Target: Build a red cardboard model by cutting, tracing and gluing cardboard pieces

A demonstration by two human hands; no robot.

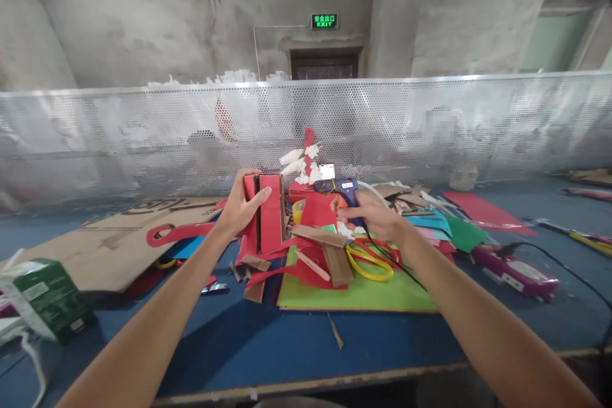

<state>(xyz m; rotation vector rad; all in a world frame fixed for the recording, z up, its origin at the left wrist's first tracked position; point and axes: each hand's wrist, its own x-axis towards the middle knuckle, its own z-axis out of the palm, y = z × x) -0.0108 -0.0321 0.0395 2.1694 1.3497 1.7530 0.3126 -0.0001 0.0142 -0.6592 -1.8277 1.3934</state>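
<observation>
My left hand (243,203) grips a red cardboard piece (271,217), its thumb lying across the front and its fingers behind the left edge. Two upright red panels with a dark gap between them make up the piece. On the right, my right hand (366,211) is wrapped round the handle of a blue glue gun (342,187) with an orange trigger. Its nozzle points left, a little to the right of the red piece and not touching it. A black cord hangs from the gun's handle.
Brown cardboard strips (337,262) and yellow-handled scissors (370,262) lie on a lime green sheet (306,296). A cardboard sheet (115,245) and green box (48,296) are at left. At right sits a purple power strip (516,271). A perforated metal screen (382,127) stands behind.
</observation>
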